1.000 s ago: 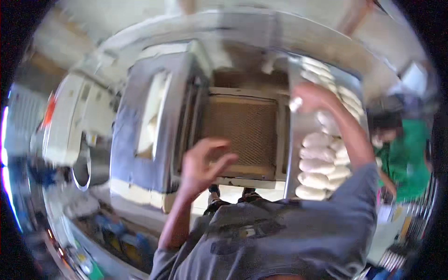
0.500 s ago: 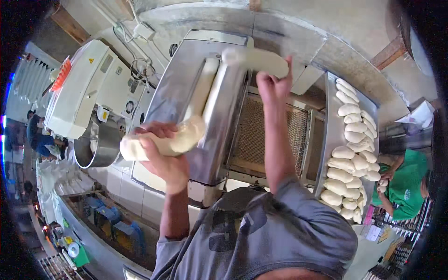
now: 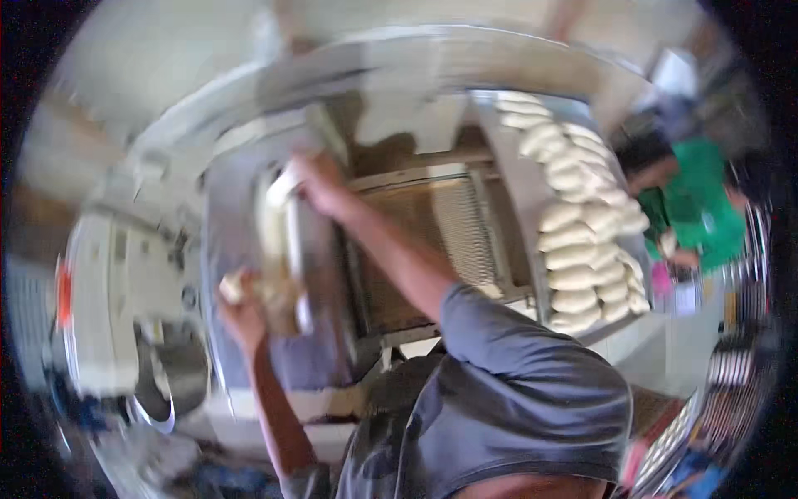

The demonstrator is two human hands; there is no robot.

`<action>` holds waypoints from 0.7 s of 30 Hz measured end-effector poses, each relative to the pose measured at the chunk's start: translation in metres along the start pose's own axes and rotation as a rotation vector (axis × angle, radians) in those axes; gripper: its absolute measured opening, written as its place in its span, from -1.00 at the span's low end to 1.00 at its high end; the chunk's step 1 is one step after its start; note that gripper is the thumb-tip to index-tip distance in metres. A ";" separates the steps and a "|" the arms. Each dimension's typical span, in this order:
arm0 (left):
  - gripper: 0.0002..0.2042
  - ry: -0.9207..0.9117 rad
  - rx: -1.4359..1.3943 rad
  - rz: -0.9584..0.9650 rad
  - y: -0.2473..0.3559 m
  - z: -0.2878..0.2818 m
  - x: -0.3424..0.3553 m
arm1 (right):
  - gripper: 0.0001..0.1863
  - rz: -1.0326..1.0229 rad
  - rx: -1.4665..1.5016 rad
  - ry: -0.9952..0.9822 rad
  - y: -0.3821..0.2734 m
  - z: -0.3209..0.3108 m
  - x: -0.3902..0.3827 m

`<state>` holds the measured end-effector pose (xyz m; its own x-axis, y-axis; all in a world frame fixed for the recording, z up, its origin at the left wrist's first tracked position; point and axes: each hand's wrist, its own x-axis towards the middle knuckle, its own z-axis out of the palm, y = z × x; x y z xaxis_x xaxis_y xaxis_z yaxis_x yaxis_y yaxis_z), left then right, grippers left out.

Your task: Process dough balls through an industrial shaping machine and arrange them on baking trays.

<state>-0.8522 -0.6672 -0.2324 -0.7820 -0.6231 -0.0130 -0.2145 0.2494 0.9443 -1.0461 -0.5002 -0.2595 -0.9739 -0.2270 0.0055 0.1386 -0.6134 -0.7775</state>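
In front of me, to the left, stands a metal machine (image 3: 235, 187) with a long slot and rollers in its top. My left hand (image 3: 241, 320) is at the near end of the slot, its fingers closed round a pale lump of dough (image 3: 233, 288). My right hand (image 3: 322, 185) reaches across to the far end, with the fingers wrapped on another pale piece of dough (image 3: 283, 190) hanging over the slot. A pale strip, blurred by motion, lies along the slot between the hands; I cannot tell dough from roller there.
Right of the machine is a wire mesh grate (image 3: 416, 249) in a frame. Farther right, a metal tray (image 3: 512, 170) bears many smooth dough loaves (image 3: 573, 237). Beyond it a person in a green shirt (image 3: 706, 208) holds something small. A white mixer (image 3: 104, 299) stands at the left.
My right hand has swung left and down with its dough to the machine's slot. My left hand has moved lower left of the rollers. The whole view has turned right.
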 end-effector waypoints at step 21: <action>-0.77 -0.157 0.127 0.504 0.099 0.100 -0.154 | -0.79 -0.179 -1.935 -0.047 -0.309 -0.314 -0.025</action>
<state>-0.8113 -0.4724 -0.1696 -0.8824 -0.2868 0.3730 0.1484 0.5827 0.7990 -1.1212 -0.0673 -0.2163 -0.9427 -0.3033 0.1391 -0.3319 0.8953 -0.2972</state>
